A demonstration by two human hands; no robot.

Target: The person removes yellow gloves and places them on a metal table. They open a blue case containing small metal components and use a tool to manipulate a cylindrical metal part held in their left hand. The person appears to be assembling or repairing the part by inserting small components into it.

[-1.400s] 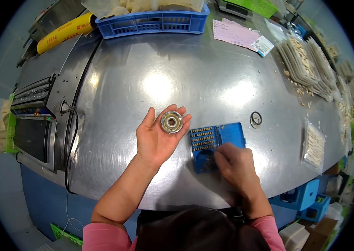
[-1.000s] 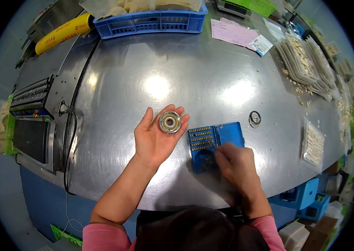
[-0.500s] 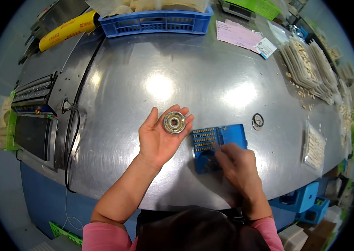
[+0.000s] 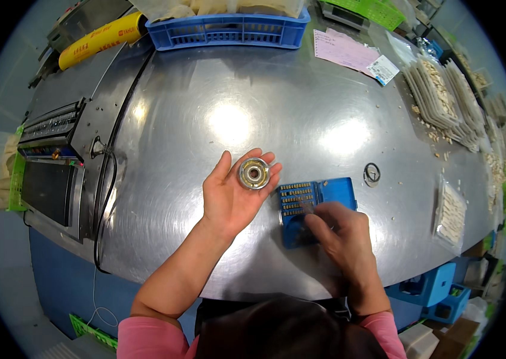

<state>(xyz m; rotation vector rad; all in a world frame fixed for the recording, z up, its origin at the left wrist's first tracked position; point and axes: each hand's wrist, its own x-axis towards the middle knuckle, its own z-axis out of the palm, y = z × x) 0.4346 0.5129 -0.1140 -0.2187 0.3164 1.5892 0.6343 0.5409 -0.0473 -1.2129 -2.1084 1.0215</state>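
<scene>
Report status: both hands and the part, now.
Left hand open, palm up, round metal ring part on fingers. Right hand picking in small blue tray. Nothing between them.

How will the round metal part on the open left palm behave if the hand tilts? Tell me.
The round metal part looks solid, so probably heavy for its size. It lies flat on the left hand, ungripped; smooth metal, it may slide off, then roll on edge.
</scene>
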